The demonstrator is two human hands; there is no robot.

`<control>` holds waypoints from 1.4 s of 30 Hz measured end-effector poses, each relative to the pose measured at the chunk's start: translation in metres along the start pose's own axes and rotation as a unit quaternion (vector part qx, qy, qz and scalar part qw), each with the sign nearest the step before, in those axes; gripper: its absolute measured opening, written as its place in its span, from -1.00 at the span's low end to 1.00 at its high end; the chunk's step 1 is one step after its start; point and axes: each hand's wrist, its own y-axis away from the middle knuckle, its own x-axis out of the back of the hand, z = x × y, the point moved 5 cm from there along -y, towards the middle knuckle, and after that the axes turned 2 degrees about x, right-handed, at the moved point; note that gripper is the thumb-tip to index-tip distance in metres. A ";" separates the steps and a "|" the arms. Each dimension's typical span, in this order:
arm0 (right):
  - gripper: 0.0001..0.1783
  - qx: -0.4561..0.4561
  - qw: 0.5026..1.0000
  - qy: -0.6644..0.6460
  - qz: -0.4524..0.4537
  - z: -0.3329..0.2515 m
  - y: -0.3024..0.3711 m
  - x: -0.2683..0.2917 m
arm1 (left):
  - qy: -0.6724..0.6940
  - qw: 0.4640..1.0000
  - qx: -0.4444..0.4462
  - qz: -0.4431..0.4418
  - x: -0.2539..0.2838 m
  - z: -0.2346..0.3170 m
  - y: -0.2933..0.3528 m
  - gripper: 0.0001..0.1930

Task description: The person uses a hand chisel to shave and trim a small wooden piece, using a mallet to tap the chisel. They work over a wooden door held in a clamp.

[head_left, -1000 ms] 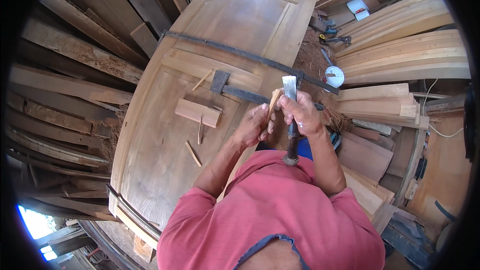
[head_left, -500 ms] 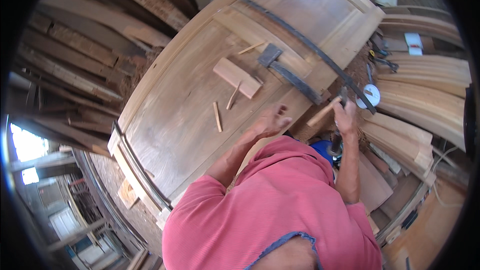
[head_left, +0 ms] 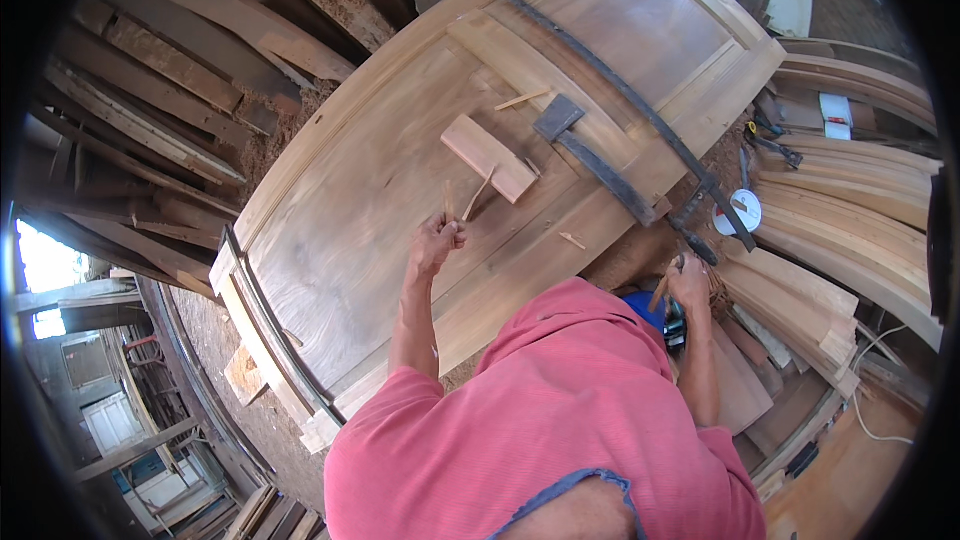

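Observation:
My left hand (head_left: 437,243) is closed in a pinch over a wide framed wooden panel (head_left: 370,190), holding a thin wood strip (head_left: 449,202) that sticks up from the fingers. My right hand (head_left: 690,282) is closed at the panel's near right edge, close to the clamp's end. It grips a light wooden stick (head_left: 660,293) with something dark at its top; its exact kind is partly hidden. On the panel lie a reddish wood block (head_left: 488,157), another thin strip (head_left: 480,192) against it, and a small sliver (head_left: 572,240).
A long dark bar clamp (head_left: 610,80) crosses the panel; a shorter dark metal piece with a square head (head_left: 558,118) lies beside it. Another clamp (head_left: 280,325) spans the left end. Curved boards (head_left: 840,200) and a white round lid (head_left: 738,212) are at right; planks (head_left: 180,60) stand far left.
My left hand has moved left across the panel and taken up the strip that lay there. My right hand has come nearer my body, with the wooden stick still in it.

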 end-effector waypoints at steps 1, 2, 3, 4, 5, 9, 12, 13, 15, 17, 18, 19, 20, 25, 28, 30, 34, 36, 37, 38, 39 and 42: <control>-0.73 -0.002 1.000 0.000 0.001 -0.001 0.002 -0.001 | 0.000 1.000 0.000 -0.003 -0.003 0.000 -0.001 -0.80; -0.73 0.002 1.000 0.005 0.010 -0.003 0.001 0.001 | -0.045 0.999 0.006 -0.003 -0.009 0.007 -0.004 -0.79; -0.73 0.006 1.000 0.011 0.018 -0.003 0.001 0.003 | -0.089 0.996 0.011 -0.003 -0.015 0.014 -0.007 -0.78; -0.73 0.004 1.000 0.010 0.024 -0.001 0.000 0.006 | -0.089 0.996 0.007 -0.008 -0.022 0.020 -0.006 -0.78; -0.72 0.001 1.000 0.017 0.026 0.001 -0.001 0.007 | -0.218 0.974 -0.054 0.024 -0.025 0.032 -0.001 -0.78; -0.77 0.014 0.997 0.004 0.078 0.001 0.001 0.015 | -0.389 0.897 -0.178 0.112 -0.039 0.061 -0.011 -0.77; -0.77 0.010 0.993 -0.001 0.116 -0.003 0.008 0.019 | -0.397 0.895 -0.162 0.119 -0.078 0.112 -0.048 -0.79; -0.77 0.007 0.993 -0.003 0.116 -0.004 0.007 0.019 | -0.411 0.881 -0.204 0.117 -0.092 0.130 -0.064 -0.78; -0.75 -0.019 0.998 -0.023 0.052 -0.002 0.005 0.012 | -0.434 0.846 -0.284 0.120 -0.121 0.156 -0.102 -0.78; -0.74 -0.041 0.998 -0.023 0.034 -0.006 0.006 0.010 | -0.445 0.824 -0.329 0.124 -0.139 0.162 -0.145 -0.77; -0.73 -0.063 0.998 -0.023 0.011 -0.003 0.009 0.007 | -0.455 0.814 -0.344 0.107 -0.147 0.164 -0.164 -0.75; -0.74 -0.050 0.998 -0.023 0.016 0.001 0.011 0.004 | -0.465 0.804 -0.359 0.090 -0.153 0.164 -0.181 -0.74; -0.74 -0.062 0.997 -0.025 0.023 0.005 0.016 0.004 | -0.465 0.803 -0.365 0.077 -0.157 0.159 -0.195 -0.74; -0.71 -0.092 0.995 -0.035 0.035 0.022 0.035 0.008 | -0.486 0.847 -0.213 0.028 -0.143 0.135 -0.250 -0.68; -0.70 -0.139 0.983 -0.084 0.082 0.041 0.044 0.008 | -0.336 0.924 -0.165 -0.074 -0.167 0.140 -0.236 -0.74; -0.70 -0.129 0.982 -0.089 0.108 0.045 0.045 0.013 | -0.170 0.965 -0.122 -0.160 -0.183 0.134 -0.210 -0.79; -0.75 -0.120 0.968 -0.179 0.128 0.035 0.037 0.031 | 0.121 0.936 0.017 -0.330 -0.239 0.141 -0.117 -0.85; -0.75 -0.098 0.960 -0.223 0.136 0.047 0.024 0.025 | 0.101 0.928 0.014 -0.359 -0.250 0.142 -0.085 -0.85; -0.79 -0.129 0.935 -0.312 0.107 0.041 0.020 0.028 | 0.085 0.922 0.004 -0.378 -0.257 0.138 -0.071 -0.85; -0.83 -0.156 0.898 -0.403 0.081 0.035 0.015 0.030 | 0.083 0.916 0.014 -0.392 -0.265 0.134 -0.057 -0.85; -0.84 -0.153 0.875 -0.455 0.062 0.037 0.012 0.032 | 0.034 0.910 0.020 -0.412 -0.271 0.128 -0.041 -0.85; -0.82 -0.117 0.815 -0.561 0.085 0.029 0.018 0.046 | -0.088 0.891 0.034 -0.444 -0.288 0.109 -0.002 -0.85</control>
